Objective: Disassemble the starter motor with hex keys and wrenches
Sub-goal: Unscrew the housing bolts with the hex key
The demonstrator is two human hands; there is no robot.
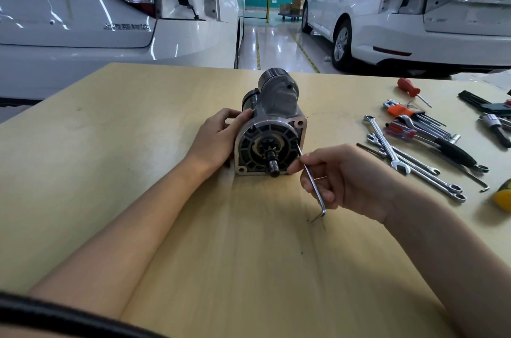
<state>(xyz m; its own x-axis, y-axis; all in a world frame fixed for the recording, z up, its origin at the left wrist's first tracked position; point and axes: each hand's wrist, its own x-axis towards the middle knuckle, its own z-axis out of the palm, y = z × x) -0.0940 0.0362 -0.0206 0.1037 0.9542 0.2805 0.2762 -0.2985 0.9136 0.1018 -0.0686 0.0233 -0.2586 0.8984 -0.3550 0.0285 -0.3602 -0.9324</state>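
Two hands on the job, both busy. Left hand wraps the left side of the starter motor, fingers curled over the housing just behind the flange, thumb on top. Motor lies on its side mid-counter, toward the far edge, pinion end facing the person. Pinion gear and shaft stub stick out of the black nose plate; mounting flange has open ear holes at the corners.

Right hand pinches the long arm of a hex key, tip seated in or at a screw on the right side of the nose plate; can't tell if it's fully engaged. Short leg points down at the counter.

Handling, my read: cast metal body, heavy and rigid, won't flex, but round, so it will roll under torque. Best hold is where the left hand sits, palm bracing the barrel against the counter. Avoid the pinion shaft. The key is thin; held by the long arm it gives spin, not leverage.

Right edge of the counter: combination wrenches, hex key set in an orange holder, red-handled screwdriver, ratchet-type tools further right.
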